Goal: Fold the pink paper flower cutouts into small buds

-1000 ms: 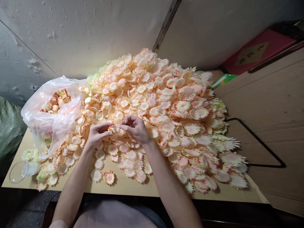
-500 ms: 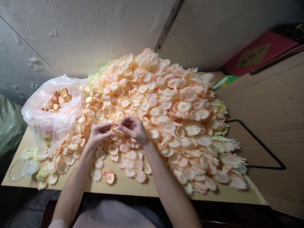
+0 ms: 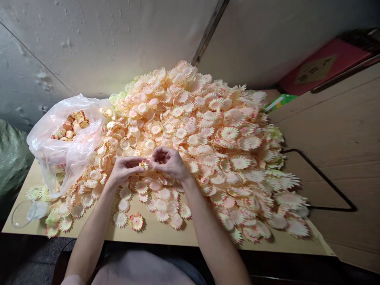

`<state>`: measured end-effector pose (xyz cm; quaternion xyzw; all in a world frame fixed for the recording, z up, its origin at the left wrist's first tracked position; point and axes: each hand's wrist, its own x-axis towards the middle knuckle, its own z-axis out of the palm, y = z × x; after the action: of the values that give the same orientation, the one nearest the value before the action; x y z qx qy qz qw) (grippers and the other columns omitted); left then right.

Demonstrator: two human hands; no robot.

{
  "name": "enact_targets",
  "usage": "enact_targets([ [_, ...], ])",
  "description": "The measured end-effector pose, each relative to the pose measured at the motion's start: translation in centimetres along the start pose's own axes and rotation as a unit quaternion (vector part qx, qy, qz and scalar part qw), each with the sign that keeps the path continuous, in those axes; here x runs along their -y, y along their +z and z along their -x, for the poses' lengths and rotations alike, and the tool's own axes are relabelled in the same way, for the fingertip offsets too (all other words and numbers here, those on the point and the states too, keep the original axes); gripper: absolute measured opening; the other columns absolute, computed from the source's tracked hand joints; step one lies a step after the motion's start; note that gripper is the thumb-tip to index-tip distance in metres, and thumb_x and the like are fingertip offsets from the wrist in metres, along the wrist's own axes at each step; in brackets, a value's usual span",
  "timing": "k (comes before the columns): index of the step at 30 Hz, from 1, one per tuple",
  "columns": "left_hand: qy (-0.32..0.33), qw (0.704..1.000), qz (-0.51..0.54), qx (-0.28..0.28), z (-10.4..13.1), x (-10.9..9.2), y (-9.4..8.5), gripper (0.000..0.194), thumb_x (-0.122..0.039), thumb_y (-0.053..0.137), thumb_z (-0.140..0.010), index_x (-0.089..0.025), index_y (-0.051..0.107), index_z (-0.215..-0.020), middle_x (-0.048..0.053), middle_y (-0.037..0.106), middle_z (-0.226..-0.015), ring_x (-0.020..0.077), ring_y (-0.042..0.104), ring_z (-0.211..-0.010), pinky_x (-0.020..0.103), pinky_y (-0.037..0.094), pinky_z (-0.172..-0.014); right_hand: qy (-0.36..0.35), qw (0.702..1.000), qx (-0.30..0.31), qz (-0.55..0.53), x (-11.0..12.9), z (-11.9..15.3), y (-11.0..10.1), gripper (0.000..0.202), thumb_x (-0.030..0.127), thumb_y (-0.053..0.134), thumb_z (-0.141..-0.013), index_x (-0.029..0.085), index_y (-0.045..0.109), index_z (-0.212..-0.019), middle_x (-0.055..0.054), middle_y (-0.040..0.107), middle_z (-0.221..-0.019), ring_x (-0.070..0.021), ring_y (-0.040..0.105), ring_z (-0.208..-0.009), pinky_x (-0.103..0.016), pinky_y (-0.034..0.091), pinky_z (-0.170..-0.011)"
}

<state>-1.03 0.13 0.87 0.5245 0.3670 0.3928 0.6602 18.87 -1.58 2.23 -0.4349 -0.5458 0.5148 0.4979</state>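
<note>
A big heap of cream, pink-edged fabric flower pieces covers most of the wooden table. Above the near side of the heap, my left hand and my right hand meet at the fingertips. Between them they pinch one small flower piece. A clear plastic bag at the left holds several tighter, redder flower pieces. A single assembled flower lies near the table's front edge.
A clear plastic cup lies at the table's front left corner. A plywood wall stands behind. To the right are wooden boards, a black cable, a green packet and a red box.
Both hands stayed together over the heap and dropped slightly. The fingers shifted on the small flower piece.
</note>
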Motion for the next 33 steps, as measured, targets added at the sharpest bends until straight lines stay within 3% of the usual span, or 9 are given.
enact_targets([
  [3, -0.008, 1.000, -0.006, 0.004, -0.1, 0.1, 0.0, 0.039, -0.027, 0.087, -0.059, -0.014, 0.077, -0.094, 0.009, 0.078, -0.091, 0.0215, 0.074, -0.078, 0.030, 0.061, -0.078, -0.059, 0.994, -0.030, 0.090, -0.3, 0.0, 0.2, 0.017, 0.021, 0.071, -0.068, 0.017, 0.060, -0.081, 0.000, 0.062, -0.071, -0.0109, 0.057, -0.059, -0.024, 0.049, -0.057],
  [8, -0.006, 0.999, -0.013, -0.046, -0.1, -0.2, 0.3, 0.040, -0.029, 0.088, -0.057, -0.013, 0.077, -0.092, 0.009, 0.078, -0.088, 0.0233, 0.074, -0.078, 0.033, 0.061, -0.077, -0.160, 0.960, -0.072, 0.219, -0.7, -0.1, 0.7, 0.010, 0.016, 0.063, -0.071, 0.017, 0.061, -0.080, 0.000, 0.063, -0.070, -0.0104, 0.056, -0.058, -0.024, 0.048, -0.058],
  [12, 0.021, 0.996, -0.002, -0.087, -0.1, -0.3, 0.8, 0.039, -0.027, 0.089, -0.053, -0.013, 0.077, -0.087, 0.008, 0.078, -0.084, 0.0216, 0.073, -0.075, 0.032, 0.061, -0.075, -0.190, 0.938, -0.137, 0.254, -0.7, -0.2, 1.1, 0.007, 0.016, 0.063, -0.072, 0.018, 0.061, -0.078, 0.001, 0.061, -0.067, -0.0101, 0.054, -0.055, -0.024, 0.046, -0.057],
  [14, 0.044, 0.993, -0.001, -0.107, -0.1, -0.3, 1.0, 0.038, -0.027, 0.089, -0.053, -0.014, 0.077, -0.086, 0.008, 0.078, -0.086, 0.0207, 0.073, -0.075, 0.031, 0.061, -0.076, -0.178, 0.944, -0.146, 0.236, -0.7, -0.2, 1.2, 0.006, 0.017, 0.063, -0.072, 0.018, 0.060, -0.078, 0.001, 0.060, -0.066, -0.0100, 0.052, -0.055, -0.025, 0.046, -0.057],
  [19, 0.072, 0.992, -0.017, -0.103, 0.0, -0.1, 1.0, 0.038, -0.027, 0.088, -0.055, -0.015, 0.077, -0.089, 0.009, 0.078, -0.093, 0.0207, 0.073, -0.080, 0.031, 0.061, -0.078, -0.105, 0.983, -0.075, 0.131, -0.8, 0.0, 0.9, 0.015, 0.024, 0.067, -0.076, 0.020, 0.057, -0.086, 0.001, 0.058, -0.069, -0.0111, 0.051, -0.058, -0.025, 0.043, -0.055],
  [25, 0.059, 0.995, -0.023, -0.073, 0.0, 0.0, 0.8, 0.039, -0.030, 0.088, -0.057, -0.015, 0.077, -0.091, 0.009, 0.078, -0.091, 0.0234, 0.074, -0.081, 0.035, 0.061, -0.080, -0.096, 0.989, -0.026, 0.109, -0.9, 0.0, 0.6, 0.028, 0.031, 0.068, -0.079, 0.021, 0.058, -0.103, -0.002, 0.062, -0.086, -0.0141, 0.058, -0.073, -0.027, 0.048, -0.065],
  [33, 0.102, 0.990, -0.026, -0.089, 0.0, 0.5, 1.2, 0.036, -0.028, 0.085, -0.062, -0.015, 0.077, -0.095, 0.008, 0.077, -0.093, 0.0217, 0.074, -0.083, 0.033, 0.061, -0.082, -0.093, 0.991, 0.001, 0.099, -0.7, 0.0, 1.0, 0.015, 0.028, 0.062, -0.086, 0.021, 0.059, -0.099, -0.002, 0.062, -0.080, -0.0146, 0.060, -0.072, -0.029, 0.049, -0.067],
])
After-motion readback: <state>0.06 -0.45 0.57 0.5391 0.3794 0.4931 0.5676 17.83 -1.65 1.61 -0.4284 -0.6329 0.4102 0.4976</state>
